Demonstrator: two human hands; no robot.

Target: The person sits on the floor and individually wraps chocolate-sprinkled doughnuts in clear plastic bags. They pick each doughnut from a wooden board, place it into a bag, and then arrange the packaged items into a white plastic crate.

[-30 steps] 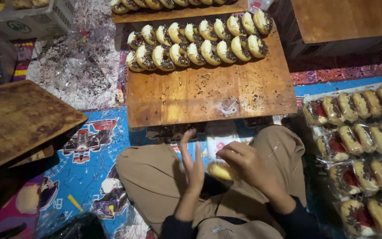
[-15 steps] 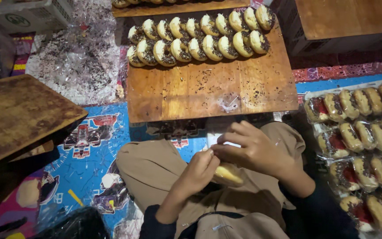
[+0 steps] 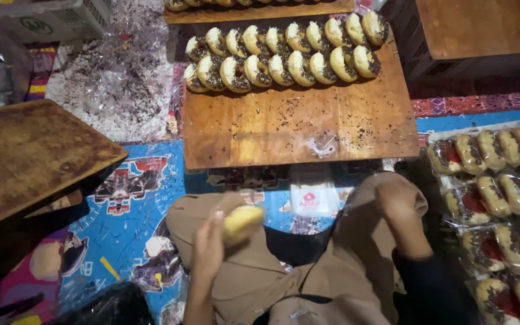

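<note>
Hands splitting apart since the earlier frame: right hand (image 3: pixel 397 201) leaving the bun and sliding out to the right knee, left hand (image 3: pixel 210 250) keeping the bun.

Left hand is closing around a pale yellow bun (image 3: pixel 242 221), holding it above the left thigh, fingers wrapped on its underside; looks possibly wrapped in clear film, too blurred to tell. Right hand is resting curled on the knee, nothing visible in it, near the wrapped buns (image 3: pixel 501 198) on the right. Doing this well: keeping the grip light so the soft bun is not squashing, holding it level over the lap. Wooden board (image 3: pixel 296 126) with rows of sprinkled buns (image 3: pixel 284 51) is sitting just ahead, front half bare.
</note>
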